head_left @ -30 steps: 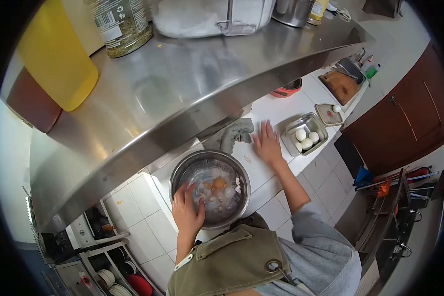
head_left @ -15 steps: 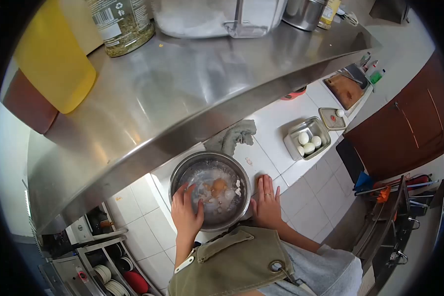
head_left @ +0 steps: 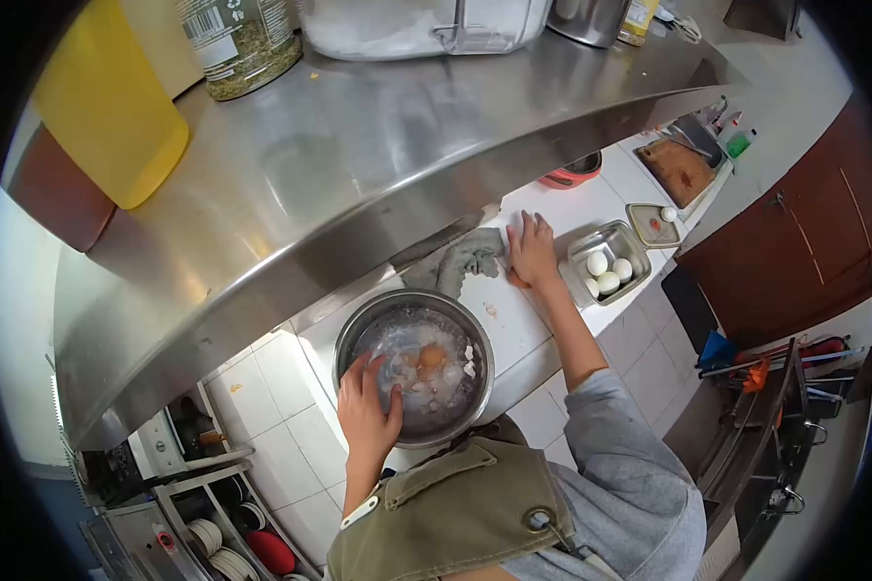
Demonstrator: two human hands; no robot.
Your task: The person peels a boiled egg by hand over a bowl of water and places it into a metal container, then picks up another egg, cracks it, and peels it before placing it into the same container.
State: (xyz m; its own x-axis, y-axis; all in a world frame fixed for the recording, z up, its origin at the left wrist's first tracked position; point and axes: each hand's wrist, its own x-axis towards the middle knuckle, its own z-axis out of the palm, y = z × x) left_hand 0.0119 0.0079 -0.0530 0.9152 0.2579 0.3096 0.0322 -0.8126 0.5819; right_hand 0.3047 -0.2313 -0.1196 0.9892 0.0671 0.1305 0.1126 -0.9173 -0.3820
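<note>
A steel bowl point(head_left: 485, 378) of water stands on the white counter, with a brown egg point(head_left: 433, 356) and bits of shell in it. My left hand point(head_left: 366, 407) rests over the bowl's left rim, thumb and fingers apart, fingertips at the water. Farther forward, my right hand point(head_left: 533, 254) lies on the counter with its fingers stretched out. A small brown rounded thing, apparently an egg point(head_left: 518, 280), shows partly under that palm. White peeled eggs point(head_left: 607, 282) sit in a steel container point(head_left: 634, 294) just right of the right hand.
A grey cloth point(head_left: 467, 261) lies behind the bowl. A steel shelf point(head_left: 358, 145) with jars and bottles overhangs the counter. Beyond the container are a lid point(head_left: 639, 219) with a white egg on it, a red pot point(head_left: 574, 174) and a wooden board point(head_left: 676, 174).
My right hand has slid forward along the counter, from beside the bowl to between the cloth and the egg container. The left hand has stayed at the bowl.
</note>
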